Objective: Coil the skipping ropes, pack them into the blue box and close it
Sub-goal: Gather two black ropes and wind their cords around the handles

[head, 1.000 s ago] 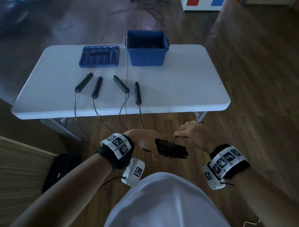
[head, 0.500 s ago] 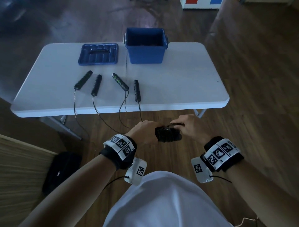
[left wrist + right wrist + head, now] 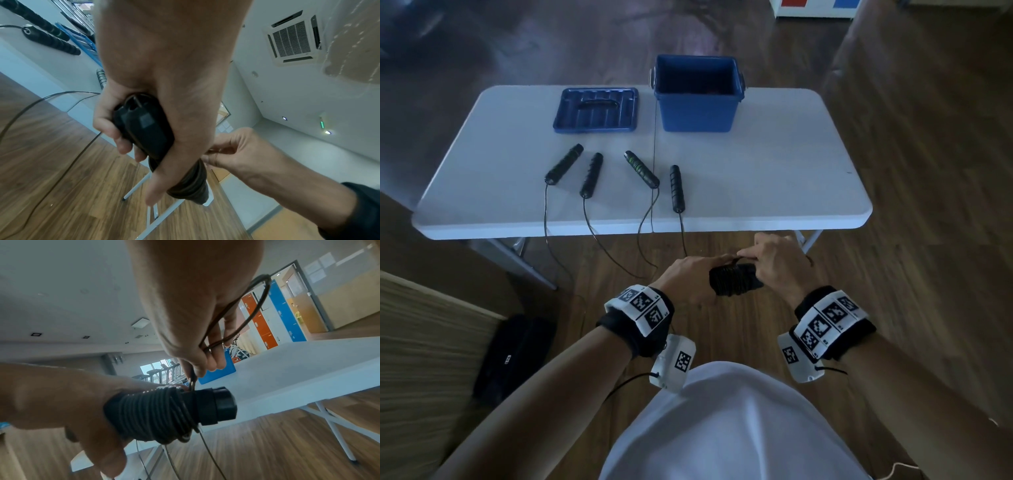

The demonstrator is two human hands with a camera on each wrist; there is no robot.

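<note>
On the white worktop (image 3: 774, 178), the blue lid (image 3: 595, 110) lies flat at the far left, handle side up, with the open blue box (image 3: 697, 102) just to its right; what sits on the box's floor is too dark to tell. Nearer the front edge lie four rope handles (image 3: 591, 174), their cords (image 3: 592, 233) hanging over the edge to the wooden floor. In front of the worktop, the left hand (image 3: 685, 279) has its grip wrapped around a coiled skipping rope (image 3: 156, 413), wound round its black handles. The right hand (image 3: 777, 263) pinches the loose cord end (image 3: 242, 318) just above the coil.
</note>
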